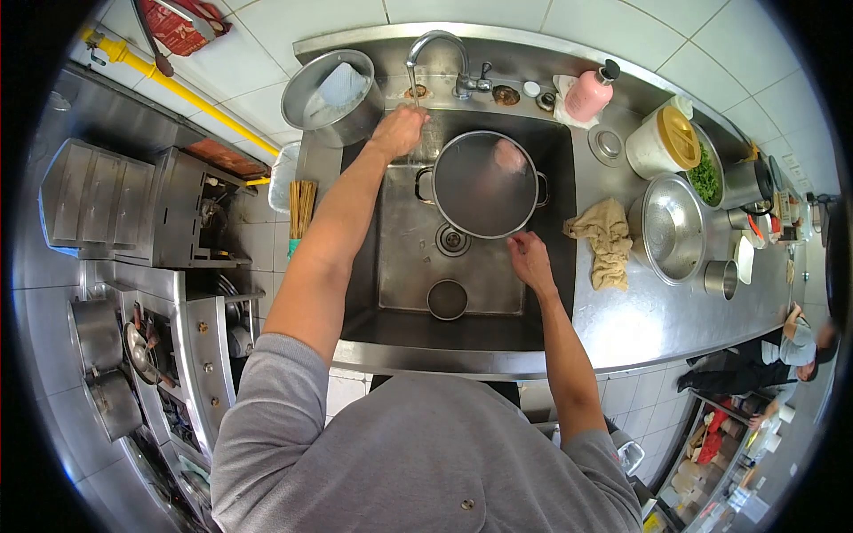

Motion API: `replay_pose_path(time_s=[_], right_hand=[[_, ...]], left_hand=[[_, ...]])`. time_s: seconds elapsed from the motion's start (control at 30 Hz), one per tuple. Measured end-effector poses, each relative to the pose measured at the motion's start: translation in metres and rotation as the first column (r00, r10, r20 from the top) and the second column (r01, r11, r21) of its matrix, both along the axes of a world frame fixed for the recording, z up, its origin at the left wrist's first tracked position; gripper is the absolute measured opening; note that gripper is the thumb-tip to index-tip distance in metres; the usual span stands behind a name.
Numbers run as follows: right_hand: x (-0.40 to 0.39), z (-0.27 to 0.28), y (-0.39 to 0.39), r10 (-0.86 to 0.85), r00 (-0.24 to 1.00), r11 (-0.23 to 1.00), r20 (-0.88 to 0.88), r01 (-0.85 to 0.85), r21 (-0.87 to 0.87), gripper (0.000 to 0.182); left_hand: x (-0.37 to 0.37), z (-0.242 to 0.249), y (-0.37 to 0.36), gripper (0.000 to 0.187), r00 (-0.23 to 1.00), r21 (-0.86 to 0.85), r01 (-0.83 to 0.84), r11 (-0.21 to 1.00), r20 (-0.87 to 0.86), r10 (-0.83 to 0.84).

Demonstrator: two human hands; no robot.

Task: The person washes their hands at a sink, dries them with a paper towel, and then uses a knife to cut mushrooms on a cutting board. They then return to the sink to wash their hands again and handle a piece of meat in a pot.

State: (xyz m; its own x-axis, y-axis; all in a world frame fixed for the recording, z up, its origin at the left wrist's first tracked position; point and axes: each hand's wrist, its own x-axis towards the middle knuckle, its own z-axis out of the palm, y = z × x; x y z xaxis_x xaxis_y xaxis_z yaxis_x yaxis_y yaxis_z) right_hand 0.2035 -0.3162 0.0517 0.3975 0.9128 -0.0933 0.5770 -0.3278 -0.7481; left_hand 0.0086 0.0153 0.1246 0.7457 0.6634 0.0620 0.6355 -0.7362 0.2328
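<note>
My left hand [400, 132] is under the spout of the faucet [440, 37], in the thin stream of water at the sink's back left. Its fingers are curled in, and the palm is hidden. A large two-handled pot [471, 195] stands in the steel sink [409, 275], holding dark, cloudy liquid with a pale pinkish piece [509, 156] near its far right edge. My right hand [531, 259] is just below the pot's near right rim, fingers bent and slightly apart, with nothing seen in them. A small round metal piece [447, 299] lies near the sink's front.
Left of the faucet stands a deep pot [330, 99] with a cloth inside; chopsticks [303, 209] are below it. The right counter holds a pink pump bottle [588, 94], crumpled cloth [604, 242], colander [673, 229] and lidded tub [665, 138]. Another person [755, 364] is far right.
</note>
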Motion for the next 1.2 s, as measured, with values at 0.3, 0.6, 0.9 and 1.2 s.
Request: replay_pose_path(time_s=[0.3, 0.6, 0.9, 1.2], right_hand=[[0.001, 0.001, 0.0, 0.007, 1.0, 1.0, 0.019, -0.007, 0.023, 0.019], [0.003, -0.001, 0.004, 0.02, 1.0, 0.998, 0.021, -0.022, 0.067, 0.019], [0.001, -0.003, 0.018, 0.062, 0.997, 0.997, 0.04, -0.063, 0.034, 0.021], [0.01, -0.033, 0.075, 0.03, 0.918, 0.989, 0.395, -0.085, 0.123, 0.02]], left_hand=[[0.001, -0.009, 0.008, 0.029, 0.981, -0.059, -0.184, 0.981, 0.05, 0.187], [0.006, -0.001, 0.003, 0.033, 0.986, -0.028, -0.155, 0.988, 0.063, 0.156], [0.007, -0.001, 0.002, 0.033, 0.987, -0.043, -0.141, 0.989, 0.066, 0.143], [0.003, -0.019, 0.004, 0.023, 0.988, 0.003, -0.145, 0.989, 0.048, 0.145]])
